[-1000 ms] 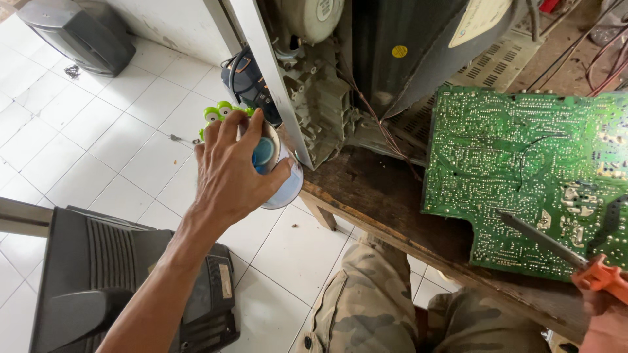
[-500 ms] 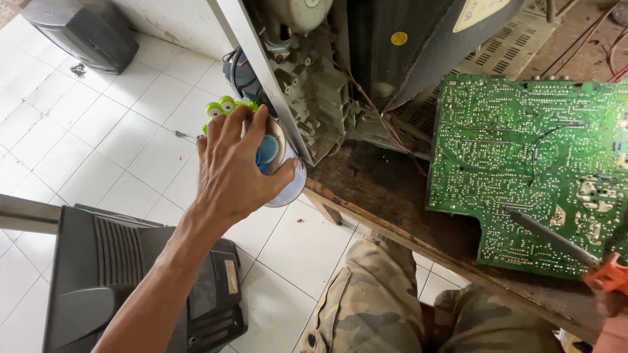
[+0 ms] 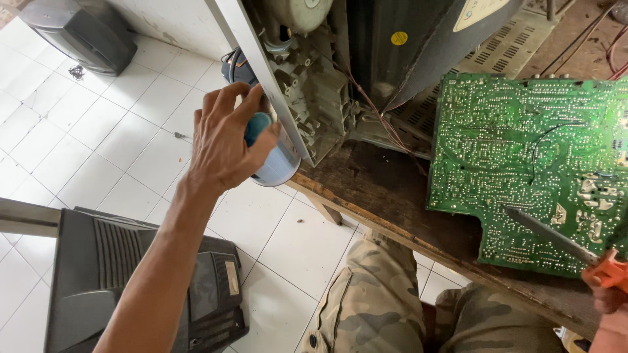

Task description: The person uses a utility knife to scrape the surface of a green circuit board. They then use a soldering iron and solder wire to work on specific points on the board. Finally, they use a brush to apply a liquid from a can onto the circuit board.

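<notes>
**Spray can gripped at the bench edge, screwdriver lying on the board**

Spray can [image 3: 273, 157], pale blue with a teal top, is sitting in the left hand [image 3: 226, 140] just past the left end of the wooden bench [image 3: 386, 196], above the white tiled floor [image 3: 98, 144]. The fingers [image 3: 252, 108] are wrapping around its upper part and gripping it firmly, with the thumb pressing against its side. Below the forearm, a dark plastic television back cover [image 3: 131, 281] is lying on the tiles, and a second dark casing [image 3: 72, 33] is resting in the far left corner.

Moving right, the grey chassis of an opened television set [image 3: 314, 78] is standing on the bench, its frame running just beside the can. Thin wires are trailing from it toward a green circuit board [image 3: 530, 150], which is lying solder side up on the wood.

At the far right, the right hand [image 3: 611, 307] is closing around the orange handle of a screwdriver [image 3: 556, 238], whose blade is pointing up and left across the lower edge of the board; whether the tip is touching the board is hard to tell. The hand is mostly cut off by the picture edge. Camouflage trousers [image 3: 379, 307] are showing below the bench.
</notes>
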